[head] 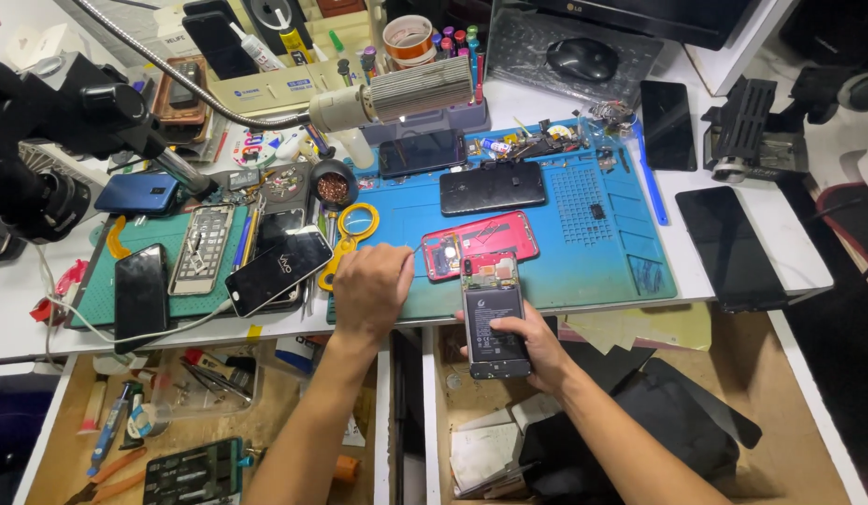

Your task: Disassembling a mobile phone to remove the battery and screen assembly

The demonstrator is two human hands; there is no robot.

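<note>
Our right hand point(532, 351) grips an opened smartphone point(494, 316) from below, fingers wrapped around its lower edge and right side; the phone lies face down with its back cover off, so we see the dark battery and the circuit board above it. It sits at the front edge of the bench point(780, 234), its top end over the blue repair mat point(565, 234) and its lower end over the open right drawer point(808, 430). Our left hand point(370, 290) rests knuckles-up on the mat just to the left of the phone, fingers curled tightly inward; we cannot tell what, if anything, is pinched in them, though a thin tip seems to show toward the phone. Just above the phone, touching its top end, lies a red phone back cover point(480, 238), and further back a black phone point(493, 187). To the left of our left hand lie yellow-handled scissors point(351, 234) and a dark phone with a lit screen point(278, 269) on a green cutting mat point(97, 290). A hot-air nozzle point(406, 95) on a flexible arm hangs over the back of the bench. The open left drawer point(60, 440) holds tools
</note>
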